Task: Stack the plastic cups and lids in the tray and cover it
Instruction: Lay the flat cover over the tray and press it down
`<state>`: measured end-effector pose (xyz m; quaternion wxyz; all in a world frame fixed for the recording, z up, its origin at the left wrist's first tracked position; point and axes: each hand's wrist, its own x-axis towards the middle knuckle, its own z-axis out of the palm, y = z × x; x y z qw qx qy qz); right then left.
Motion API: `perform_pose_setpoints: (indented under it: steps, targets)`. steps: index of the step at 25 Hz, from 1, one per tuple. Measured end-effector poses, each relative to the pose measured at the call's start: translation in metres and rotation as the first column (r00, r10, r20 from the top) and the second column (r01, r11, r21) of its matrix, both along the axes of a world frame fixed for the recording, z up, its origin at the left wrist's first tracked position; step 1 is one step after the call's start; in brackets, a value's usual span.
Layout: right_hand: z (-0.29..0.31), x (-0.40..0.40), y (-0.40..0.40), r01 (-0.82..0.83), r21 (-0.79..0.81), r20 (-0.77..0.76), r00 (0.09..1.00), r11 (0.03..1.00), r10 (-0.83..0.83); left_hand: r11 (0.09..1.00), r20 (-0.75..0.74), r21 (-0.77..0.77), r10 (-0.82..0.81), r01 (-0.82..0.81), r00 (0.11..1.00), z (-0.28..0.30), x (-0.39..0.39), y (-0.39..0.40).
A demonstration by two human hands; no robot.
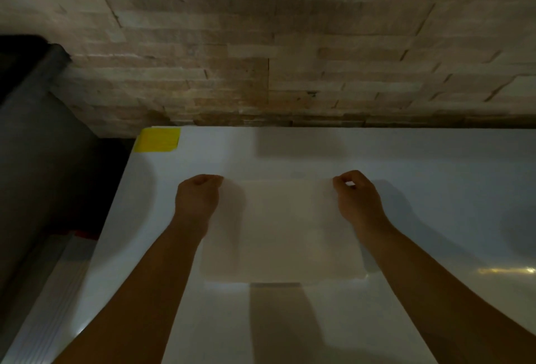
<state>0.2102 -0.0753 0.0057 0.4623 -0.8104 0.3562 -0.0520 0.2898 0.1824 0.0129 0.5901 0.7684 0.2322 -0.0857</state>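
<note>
Lying flat on the white table point(435, 166), the pale sheet point(281, 233) probably serves as the cover, though tray, cups and lids cannot be seen. Left hand point(198, 198) at 10 o'clock and right hand point(358, 198) at 2 o'clock each pinch a far corner, likely to keep it taut and square. Bare tabletop surrounds it; a yellow patch point(158, 139) marks the far-left corner, against the brick wall point(261, 44).

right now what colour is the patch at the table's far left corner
Yellow patch, clearest in the head view.
</note>
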Motion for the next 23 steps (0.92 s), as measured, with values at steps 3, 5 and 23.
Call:
perform_pose_setpoints:
  steps: [3, 5, 23]
  targets:
    - [-0.002, 0.0, 0.002, 0.012, 0.101, 0.006, 1.0, 0.995, -0.013, 1.0, 0.028, -0.014, -0.003, 0.003, 1.0, -0.003, -0.003, -0.001]
    - [0.0, 0.001, 0.002, 0.02, 0.198, 0.008, 1.0, 0.98, -0.022, 0.997, 0.063, 0.055, -0.061, 0.058, 0.996, -0.006, -0.005, -0.003]
    - [0.008, -0.029, 0.025, -0.486, -0.57, -0.223, 0.867, 0.663, 0.445, 0.127, -0.1, 0.873, -0.898, 0.47, 0.428, -0.004, -0.069, 0.003]
